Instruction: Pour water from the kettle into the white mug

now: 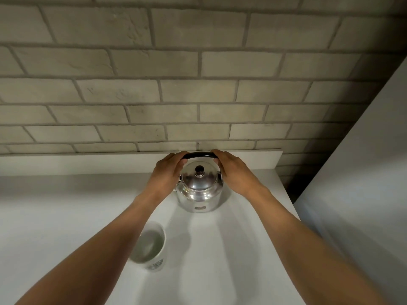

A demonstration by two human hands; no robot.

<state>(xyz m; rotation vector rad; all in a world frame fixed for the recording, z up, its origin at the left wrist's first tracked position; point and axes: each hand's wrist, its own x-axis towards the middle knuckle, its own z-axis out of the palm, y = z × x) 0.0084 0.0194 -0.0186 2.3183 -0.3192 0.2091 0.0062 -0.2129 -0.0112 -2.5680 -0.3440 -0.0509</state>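
A shiny steel kettle (199,192) with a domed lid and black knob stands upright on the white counter (55,216) near the back ledge. Its black handle (199,155) arches over the lid. My left hand (168,172) curls over the handle's left end and my right hand (231,170) over its right end. The white mug (152,247) stands nearer to me, left of the kettle, partly hidden by my left forearm. Water shows inside the mug.
A raised white ledge (88,161) runs along the back under a grey brick wall (176,84). The counter ends at the right, where a tall pale panel (363,183) stands with a dark gap before it.
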